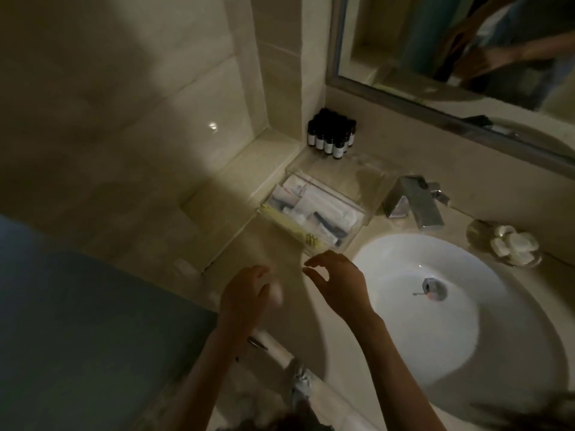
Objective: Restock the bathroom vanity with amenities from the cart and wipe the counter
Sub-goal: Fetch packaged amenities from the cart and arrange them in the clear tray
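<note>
The pale stone counter (pixel 273 244) runs along the wall under a framed mirror (pixel 466 57), and a round white sink (pixel 435 337) is set into its right part, with a metal drain (pixel 434 287) at the bottom. Both bare forearms reach in from the lower edge, side by side over the counter's front, just left of the basin.

The right hand (pixel 339 284) hangs palm down, wrist bent. Its thumb and forefinger curve toward each other with a narrow gap between them, and nothing shows in the gap. The left hand (pixel 245 293) is turned back-up with its fingers curled. A pale blur sits at its fingertips, so I cannot tell whether it holds anything.

Just beyond the right fingertips lies a clear box (pixel 314 213) packed with white wrapped amenities and yellow-tipped sticks. It sits left of the chrome faucet (pixel 417 200). Behind it, in the corner by the wall, small dark bottles (pixel 331 132) with white labels stand upright, bunched together. Right of the faucet, a glass dish (pixel 476 231) holds small white soaps (pixel 513 244)
</note>
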Available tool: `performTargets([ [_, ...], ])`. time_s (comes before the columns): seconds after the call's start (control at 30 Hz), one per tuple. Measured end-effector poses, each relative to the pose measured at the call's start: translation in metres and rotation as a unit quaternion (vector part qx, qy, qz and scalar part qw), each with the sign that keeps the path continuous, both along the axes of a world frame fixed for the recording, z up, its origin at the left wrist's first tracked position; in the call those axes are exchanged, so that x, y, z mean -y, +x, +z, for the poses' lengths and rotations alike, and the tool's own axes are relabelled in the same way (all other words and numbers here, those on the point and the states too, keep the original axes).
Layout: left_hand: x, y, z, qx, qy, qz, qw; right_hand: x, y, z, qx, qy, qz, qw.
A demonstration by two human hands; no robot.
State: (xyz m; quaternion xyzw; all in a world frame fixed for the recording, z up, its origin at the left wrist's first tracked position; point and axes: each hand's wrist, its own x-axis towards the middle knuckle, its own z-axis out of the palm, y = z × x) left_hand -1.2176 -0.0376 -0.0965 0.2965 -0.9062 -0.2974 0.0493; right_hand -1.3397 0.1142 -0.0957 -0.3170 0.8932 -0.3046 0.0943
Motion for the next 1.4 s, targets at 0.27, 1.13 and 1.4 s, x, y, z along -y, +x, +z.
performTargets([
  [0.27, 0.018, 0.107, 0.011, -0.016, 0.014, 0.179, 0.984, 0.055, 0.071, 0.017, -0.021, -0.016, 0.165, 0.986],
  [1.13, -0.297, 0.656, 0.019, -0.053, -0.035, 0.813, 0.579, 0.013, 0.644, 0.037, -0.047, 0.028, 0.783, 0.62],
  [1.4, -0.341, 0.752, 0.017, -0.036, -0.051, 0.886, 0.459, -0.002, 0.795, 0.036, -0.027, 0.043, 0.87, 0.49],
])
